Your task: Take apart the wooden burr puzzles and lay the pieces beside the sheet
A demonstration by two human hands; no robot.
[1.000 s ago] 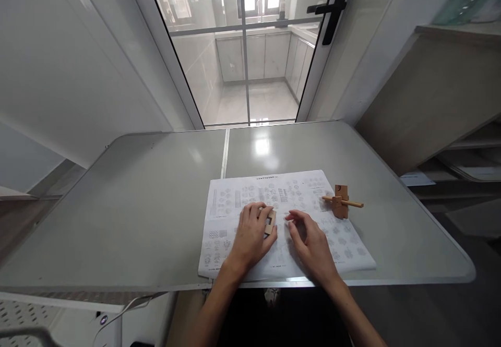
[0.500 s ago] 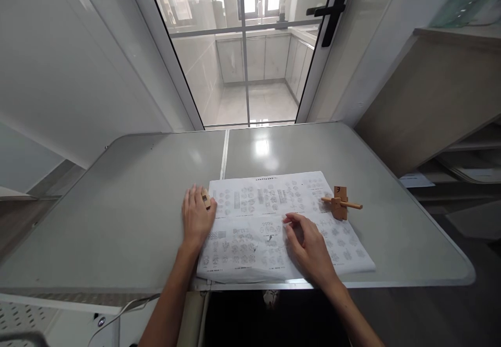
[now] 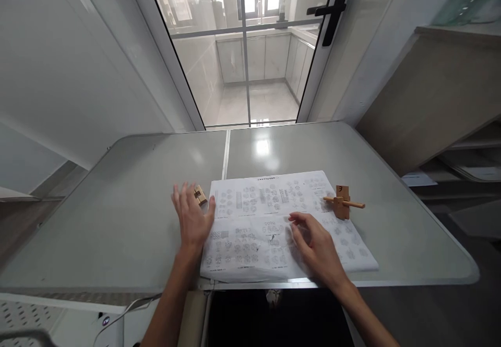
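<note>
The left hand lies flat with its fingers spread, holding nothing. A small notched light-wood block lies on the grey tabletop just beyond the fingertips, touching or nearly touching them, just off the left edge of the white printed diagram sheet.

The right hand rests on the sheet, fingers loosely curled and apart, gripping nothing. Beyond it and to its right stands an assembled wooden cross piece with a thin dowel.

Progress, as judged: the small block is set down and released; the cross piece stands untouched.

Orientation: the block's long axis appears to run diagonally away from the left fingertips, notch uppermost; detail is too small to confirm. The dowel lies roughly horizontal, left to right.
</note>
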